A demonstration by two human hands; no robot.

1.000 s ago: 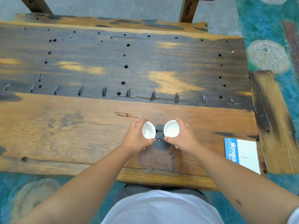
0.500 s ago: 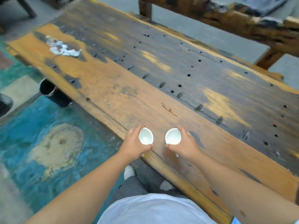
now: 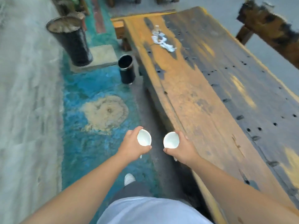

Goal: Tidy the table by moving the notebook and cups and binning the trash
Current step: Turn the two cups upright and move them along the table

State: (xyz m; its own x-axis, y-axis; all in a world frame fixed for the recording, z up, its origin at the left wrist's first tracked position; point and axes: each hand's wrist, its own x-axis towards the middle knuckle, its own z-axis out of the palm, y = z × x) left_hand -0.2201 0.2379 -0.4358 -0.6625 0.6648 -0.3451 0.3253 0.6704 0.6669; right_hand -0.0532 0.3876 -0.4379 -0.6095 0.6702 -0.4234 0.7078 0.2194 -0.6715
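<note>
My left hand (image 3: 132,147) grips a small white cup (image 3: 144,137) and my right hand (image 3: 182,147) grips a second white cup (image 3: 171,140). Both cups are held upright and off the table, over the floor beside its near edge. The long wooden table (image 3: 202,101) runs away on my right. Crumpled white trash (image 3: 163,41) lies on its far end, with a small clear object just behind it. A small black bin (image 3: 126,69) stands on the floor by the table's far left side. The notebook is out of view.
A tall black container (image 3: 71,41) stands on a stone slab further left. The floor is painted blue with a tan patch (image 3: 105,113). A wooden bench (image 3: 271,29) sits beyond the table on the right. My white shoe (image 3: 129,178) is below.
The view has swung left along the table. Both hands have lifted the cups off the tabletop and now carry them over the floor. The trash and the bins have come into view.
</note>
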